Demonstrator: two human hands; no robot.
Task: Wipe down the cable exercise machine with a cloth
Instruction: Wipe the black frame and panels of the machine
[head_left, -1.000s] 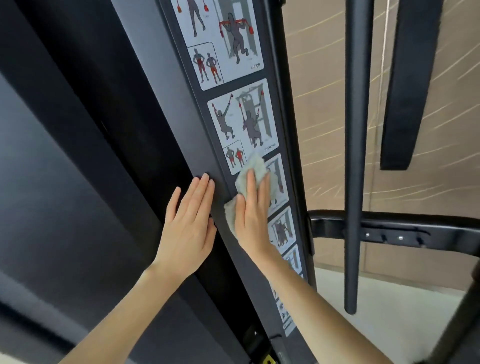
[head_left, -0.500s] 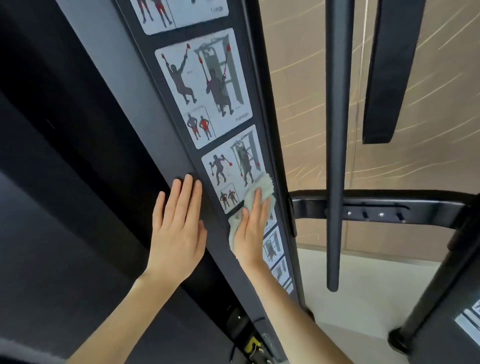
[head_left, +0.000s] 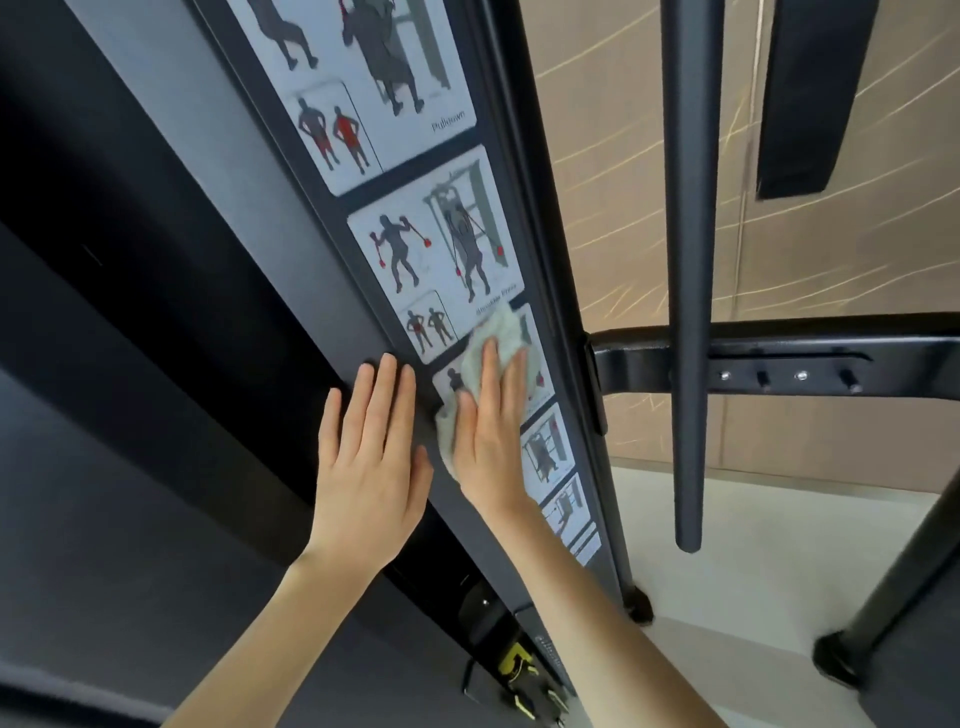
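Right hand (head_left: 488, 447) flat-fingered on the cloth (head_left: 496, 332) over the exercise decals (head_left: 436, 249), left hand (head_left: 371, 462) flat-fingered near the upright (head_left: 234, 182)'s left edge. I'd go light, overlapping strokes.

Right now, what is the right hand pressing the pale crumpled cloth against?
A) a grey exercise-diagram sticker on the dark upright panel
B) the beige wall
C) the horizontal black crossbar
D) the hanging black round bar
A: the right hand lies flat, fingers straight, on the pale crumpled cloth, which covers part of a grey exercise-diagram sticker on the dark upright panel.
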